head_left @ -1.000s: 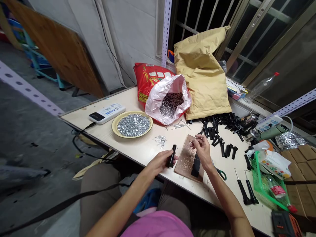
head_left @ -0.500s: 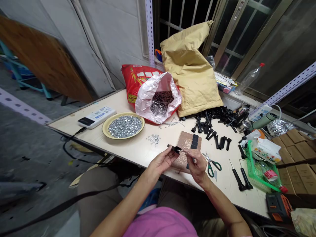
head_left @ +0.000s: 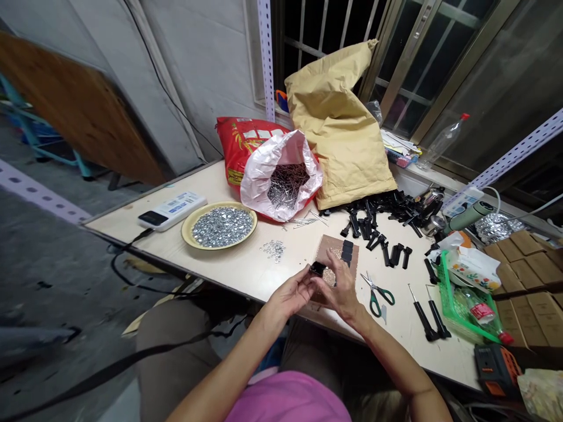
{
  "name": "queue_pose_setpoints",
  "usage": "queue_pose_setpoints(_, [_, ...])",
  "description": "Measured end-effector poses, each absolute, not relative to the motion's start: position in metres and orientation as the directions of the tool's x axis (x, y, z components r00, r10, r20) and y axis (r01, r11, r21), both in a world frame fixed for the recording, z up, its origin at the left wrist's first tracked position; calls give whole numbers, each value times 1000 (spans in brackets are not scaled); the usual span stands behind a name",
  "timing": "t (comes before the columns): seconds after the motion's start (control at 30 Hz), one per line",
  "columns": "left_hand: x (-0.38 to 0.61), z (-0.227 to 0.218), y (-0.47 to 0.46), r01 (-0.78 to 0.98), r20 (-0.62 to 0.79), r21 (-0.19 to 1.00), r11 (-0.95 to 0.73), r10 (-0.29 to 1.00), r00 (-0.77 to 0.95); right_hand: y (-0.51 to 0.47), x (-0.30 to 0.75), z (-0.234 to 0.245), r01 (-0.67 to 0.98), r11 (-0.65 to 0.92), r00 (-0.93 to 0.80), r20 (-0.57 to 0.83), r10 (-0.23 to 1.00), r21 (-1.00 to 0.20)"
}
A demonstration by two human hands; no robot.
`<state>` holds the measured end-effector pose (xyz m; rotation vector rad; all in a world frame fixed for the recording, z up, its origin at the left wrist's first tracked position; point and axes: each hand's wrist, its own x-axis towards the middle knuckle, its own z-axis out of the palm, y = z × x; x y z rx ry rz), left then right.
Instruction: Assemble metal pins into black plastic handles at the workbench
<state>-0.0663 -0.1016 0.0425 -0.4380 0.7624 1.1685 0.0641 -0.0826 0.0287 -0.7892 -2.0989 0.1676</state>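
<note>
Over the near edge of the table, my left hand (head_left: 291, 295) grips a small black plastic part (head_left: 317, 268) between thumb and fingers. My right hand (head_left: 342, 290) is just right of that part, its thumb and forefinger spread apart. Whether its thumb tip touches the part I cannot tell. Beneath both hands lies a brown board (head_left: 324, 244) with a worn, speckled surface. A row of dark square pads (head_left: 347, 252) runs along the board's right side, partly covered by my right hand.
Left are a plate (head_left: 187, 237) of small metal pieces, a loose pile (head_left: 274, 250) and a white device (head_left: 172, 209). Behind stand a red bag (head_left: 231, 140) of nails and a paper sack (head_left: 347, 152). Scissors (head_left: 375, 296), black-handled hooks (head_left: 424, 319) and a green basket (head_left: 448, 305) lie right.
My right hand has opened from a pinch on something thin at the black part; its fingers have spread and moved slightly left. My left hand keeps hold, the part now turned.
</note>
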Motion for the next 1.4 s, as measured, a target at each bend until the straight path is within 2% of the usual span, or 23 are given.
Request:
queue_pose_setpoints(0.1, [-67,47,-102,-924,-763,37,382,608,220,-82,61,32,449,775,-468,622,628,-444])
queue_pose_setpoints(0.23, [-68,48,-100,-928,-714,1,372,650,260,-71,56,35,479,763,-518,563,645,-434])
queue_pose_setpoints(0.37, [-71,38,-103,-886,-644,-25,463,670,369,-56,55,31,521,677,-399,552,732,-521])
queue_pose_setpoints(0.47, [-75,26,-108,-812,-623,8,583,639,452,-47,55,32,511,628,-326,544,773,-586])
queue_pose_setpoints(0.57, [-77,19,-110,-790,-613,104,605,665,428,-43,54,36,500,617,-275,563,779,-608])
queue_pose_setpoints(0.67, [-79,20,-108,-793,-597,178,582,705,383,-48,50,35,437,691,-349,599,721,-576])
queue_pose_setpoints(0.73, [-83,21,-105,-819,-596,187,542,726,344,-57,47,32,369,755,-421,626,656,-543])
queue_pose_setpoints(0.8, [-87,21,-103,-842,-593,173,510,737,324,-64,46,28,365,754,-404,636,657,-547])
queue_pose_setpoints(0.9, [-91,18,-104,-827,-585,124,549,713,387,-69,47,26,452,673,-336,587,736,-586])
queue_pose_setpoints(0.97, [-91,17,-106,-785,-566,80,614,676,471,-69,46,27,505,656,-330,576,747,-561])
queue_pose_setpoints(1.07, [-87,19,-109,-752,-541,40,658,647,537,-68,44,26,501,739,-369,661,653,-450])
queue_pose_setpoints(1.13, [-86,21,-108,-796,-562,27,605,668,488,-69,42,20,409,841,-480,701,528,-354])
queue_pose_setpoints(1.2, [-86,21,-106,-848,-592,30,529,693,411,-73,39,11,340,883,-550,692,467,-325])
queue_pose_setpoints(1.3, [-89,17,-104,-884,-616,67,464,716,329,-82,37,1,386,839,-508,671,540,-383])
queue_pose_setpoints(1.4, [-94,12,-104,-898,-647,98,429,713,270,-93,39,5,378,862,-583,636,506,-338])
